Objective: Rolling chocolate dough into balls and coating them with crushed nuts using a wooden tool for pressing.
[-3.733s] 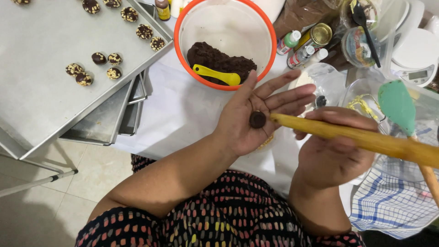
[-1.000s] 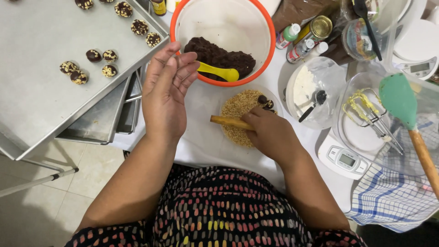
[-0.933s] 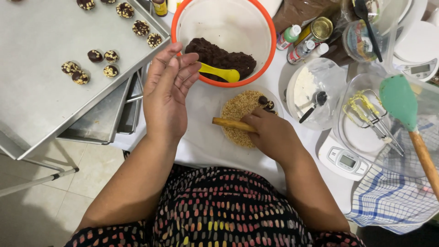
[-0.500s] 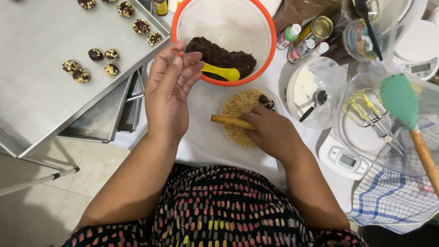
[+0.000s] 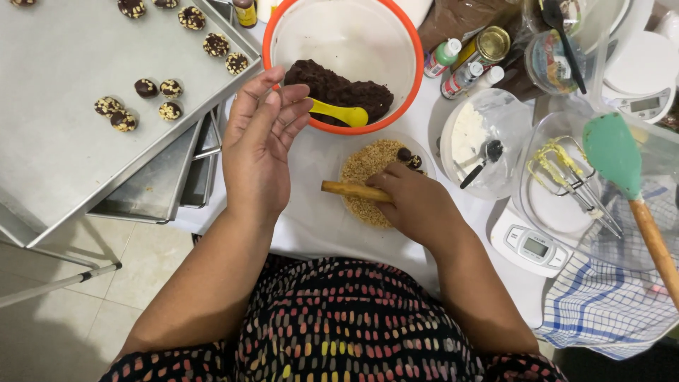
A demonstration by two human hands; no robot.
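My right hand (image 5: 414, 204) rests on a shallow dish of chopped nuts (image 5: 364, 164) and grips a wooden stick (image 5: 350, 190) lying across it. Two dark dough balls (image 5: 409, 157) sit at the dish's far edge beside my fingers. My left hand (image 5: 262, 138) hovers above the white cloth, fingers apart and empty, just left of the orange-rimmed bowl (image 5: 279, 32). That bowl holds dark chocolate dough (image 5: 336, 88) and a yellow spoon (image 5: 339, 112).
A metal baking tray (image 5: 64, 141) at left carries several nut-coated dough balls (image 5: 119, 113). At right stand a bowl of white powder with a spoon (image 5: 481, 145), a glass bowl with beaters (image 5: 566, 184), a kitchen scale (image 5: 530, 244), a green spatula (image 5: 615, 152), small bottles and a can (image 5: 467, 60), and a checked towel (image 5: 601, 304).
Earlier my left palm held a dough ball beside the stick. Since then my right hand has gone down to the nut dish with the stick, and my left hand has lifted away empty.
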